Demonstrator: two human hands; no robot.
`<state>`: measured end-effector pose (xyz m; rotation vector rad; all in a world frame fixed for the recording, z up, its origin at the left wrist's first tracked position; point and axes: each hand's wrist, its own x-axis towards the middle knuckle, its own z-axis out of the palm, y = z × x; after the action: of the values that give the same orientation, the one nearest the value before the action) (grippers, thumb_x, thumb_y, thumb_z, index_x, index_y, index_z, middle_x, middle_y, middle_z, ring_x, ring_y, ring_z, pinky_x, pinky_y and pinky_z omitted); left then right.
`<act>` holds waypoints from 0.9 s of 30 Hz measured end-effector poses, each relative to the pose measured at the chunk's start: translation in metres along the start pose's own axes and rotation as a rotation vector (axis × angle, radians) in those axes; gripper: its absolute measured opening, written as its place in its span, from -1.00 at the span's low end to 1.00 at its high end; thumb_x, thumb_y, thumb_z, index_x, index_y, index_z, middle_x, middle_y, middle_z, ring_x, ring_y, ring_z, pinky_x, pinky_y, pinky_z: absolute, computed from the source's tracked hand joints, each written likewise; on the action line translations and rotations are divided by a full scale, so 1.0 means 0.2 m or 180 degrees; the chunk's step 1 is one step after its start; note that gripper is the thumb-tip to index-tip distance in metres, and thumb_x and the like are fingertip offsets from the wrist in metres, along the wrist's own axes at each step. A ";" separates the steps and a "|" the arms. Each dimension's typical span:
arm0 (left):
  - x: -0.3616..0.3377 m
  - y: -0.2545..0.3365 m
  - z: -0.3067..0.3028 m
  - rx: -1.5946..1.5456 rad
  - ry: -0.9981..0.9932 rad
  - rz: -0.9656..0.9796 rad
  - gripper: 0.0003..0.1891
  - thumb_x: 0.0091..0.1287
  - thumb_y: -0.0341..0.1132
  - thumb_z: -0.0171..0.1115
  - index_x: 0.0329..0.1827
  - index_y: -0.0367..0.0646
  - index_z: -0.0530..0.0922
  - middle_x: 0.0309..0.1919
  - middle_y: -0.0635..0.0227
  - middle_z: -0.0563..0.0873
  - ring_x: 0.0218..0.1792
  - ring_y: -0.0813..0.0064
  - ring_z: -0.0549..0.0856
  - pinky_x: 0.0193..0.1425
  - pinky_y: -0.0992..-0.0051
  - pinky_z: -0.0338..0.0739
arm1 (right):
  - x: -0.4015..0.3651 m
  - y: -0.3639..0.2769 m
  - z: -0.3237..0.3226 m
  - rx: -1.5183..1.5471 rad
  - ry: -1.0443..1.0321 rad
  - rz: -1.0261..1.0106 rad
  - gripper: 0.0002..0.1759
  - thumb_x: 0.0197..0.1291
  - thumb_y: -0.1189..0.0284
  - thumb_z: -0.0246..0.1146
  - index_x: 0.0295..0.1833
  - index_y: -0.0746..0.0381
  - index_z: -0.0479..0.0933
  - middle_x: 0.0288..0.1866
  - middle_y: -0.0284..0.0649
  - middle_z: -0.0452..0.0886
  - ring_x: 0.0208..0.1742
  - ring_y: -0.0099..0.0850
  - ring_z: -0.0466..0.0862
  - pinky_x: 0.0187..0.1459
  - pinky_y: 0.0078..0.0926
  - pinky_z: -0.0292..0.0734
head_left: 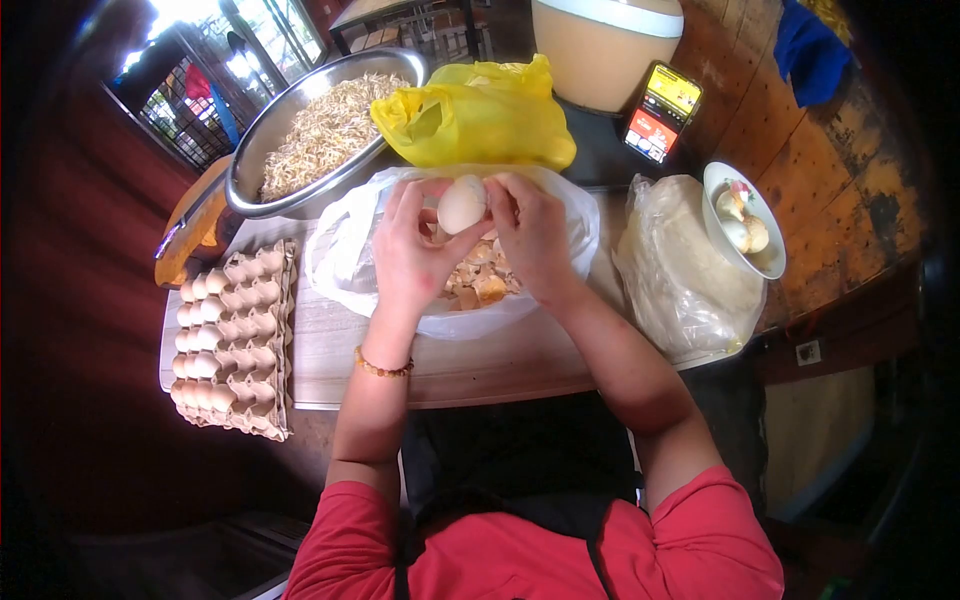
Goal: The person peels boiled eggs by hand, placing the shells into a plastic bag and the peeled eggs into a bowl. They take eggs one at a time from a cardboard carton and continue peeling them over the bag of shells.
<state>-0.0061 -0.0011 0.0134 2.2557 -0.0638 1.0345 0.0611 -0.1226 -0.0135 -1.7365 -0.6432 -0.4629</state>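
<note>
Both my hands hold one pale egg above a white plastic bag that has several pieces of eggshell in it. My left hand cups the egg from the left. From the right, the fingertips of my right hand press on its top. A cardboard egg tray lies to the left, with eggs along its left side and empty cups on the right.
A metal bowl of pale sprouts stands at the back left, a yellow bag behind the white one. On the right are a filled clear bag, a white bowl with peeled eggs, and a phone.
</note>
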 end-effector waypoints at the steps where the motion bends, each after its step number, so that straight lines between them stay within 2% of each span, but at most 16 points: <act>1: 0.00 0.01 0.00 -0.0055 -0.0016 -0.0089 -0.52 -0.10 -0.27 0.61 -0.13 -0.18 0.58 -0.26 0.29 0.62 -0.43 0.44 0.66 -0.43 0.54 0.52 | 0.00 0.01 0.00 -0.0008 0.0029 -0.0049 -0.86 0.32 0.47 0.17 -0.18 0.34 0.55 -0.46 -0.10 0.60 -0.49 -0.37 0.61 -0.40 -0.46 0.47; 3: 0.00 0.01 0.00 -0.0109 -0.0027 -0.0175 -0.54 -0.09 -0.28 0.61 -0.14 -0.18 0.59 -0.27 0.29 0.62 -0.43 0.46 0.66 -0.43 0.55 0.52 | 0.00 0.00 0.00 -0.0015 0.0060 -0.0105 -0.87 0.32 0.48 0.17 -0.20 0.34 0.54 -0.47 -0.10 0.59 -0.49 -0.36 0.61 -0.41 -0.45 0.46; 5: 0.01 -0.01 0.00 -0.0395 0.0008 -0.0205 -0.56 -0.06 -0.32 0.59 -0.13 -0.18 0.60 -0.24 0.31 0.64 -0.43 0.52 0.65 -0.44 0.60 0.50 | 0.00 -0.01 -0.01 0.0051 0.0042 -0.0028 -0.87 0.31 0.47 0.15 -0.23 0.33 0.50 -0.36 0.09 0.61 -0.30 0.08 0.61 -0.28 -0.13 0.49; 12: 0.01 -0.09 0.00 -0.1018 -0.0108 -0.0478 -0.59 -0.02 -0.42 0.56 -0.09 -0.20 0.61 -0.18 0.35 0.66 -0.41 0.68 0.63 -0.44 0.69 0.47 | 0.00 0.01 0.01 0.0170 -0.0010 0.0149 -0.86 0.31 0.47 0.15 -0.24 0.34 0.48 -0.34 0.09 0.60 -0.30 0.09 0.60 -0.28 -0.12 0.47; 14: 0.01 -0.07 -0.02 -0.1232 -0.0321 -0.1081 -0.57 0.00 -0.43 0.56 -0.05 -0.21 0.59 -0.17 0.33 0.69 -0.45 0.74 0.61 -0.44 0.73 0.46 | 0.01 0.00 0.00 0.0196 -0.0050 0.0240 -0.86 0.31 0.47 0.14 -0.25 0.35 0.47 -0.35 0.09 0.58 -0.30 0.10 0.59 -0.28 -0.12 0.46; 18: 0.01 -0.08 -0.03 -0.1501 -0.0435 -0.1315 -0.54 0.04 -0.46 0.53 0.02 -0.21 0.56 -0.15 0.29 0.72 -0.45 0.75 0.64 -0.46 0.75 0.45 | 0.00 0.01 0.01 0.0284 0.0025 0.0292 -0.86 0.30 0.49 0.14 -0.27 0.36 0.46 -0.37 0.10 0.57 -0.30 0.11 0.58 -0.28 -0.12 0.45; 20: 0.01 -0.10 -0.03 -0.2170 -0.0423 -0.1324 -0.55 0.12 -0.50 0.46 0.09 -0.24 0.52 -0.14 0.26 0.73 -0.38 0.67 0.70 -0.40 0.73 0.47 | 0.01 0.06 0.02 0.0093 0.0107 0.0157 -0.81 0.37 0.46 0.11 -0.29 0.35 0.48 -0.54 -0.20 0.57 -0.52 -0.49 0.61 -0.43 -0.51 0.47; 27: 0.03 -0.13 -0.08 -0.3299 -0.0676 -0.1511 -0.65 0.38 -0.36 0.21 0.17 -0.32 0.46 -0.10 0.22 0.72 -0.24 0.46 0.76 -0.25 0.67 0.53 | 0.02 0.06 0.02 -0.0012 0.0100 0.0138 -0.82 0.36 0.45 0.13 -0.29 0.34 0.48 -0.51 -0.18 0.59 -0.53 -0.51 0.61 -0.45 -0.50 0.47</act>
<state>-0.0059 0.0304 0.0110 1.3103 -0.1149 0.3441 0.0721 -0.1211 -0.0217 -1.7401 -0.5817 -0.4606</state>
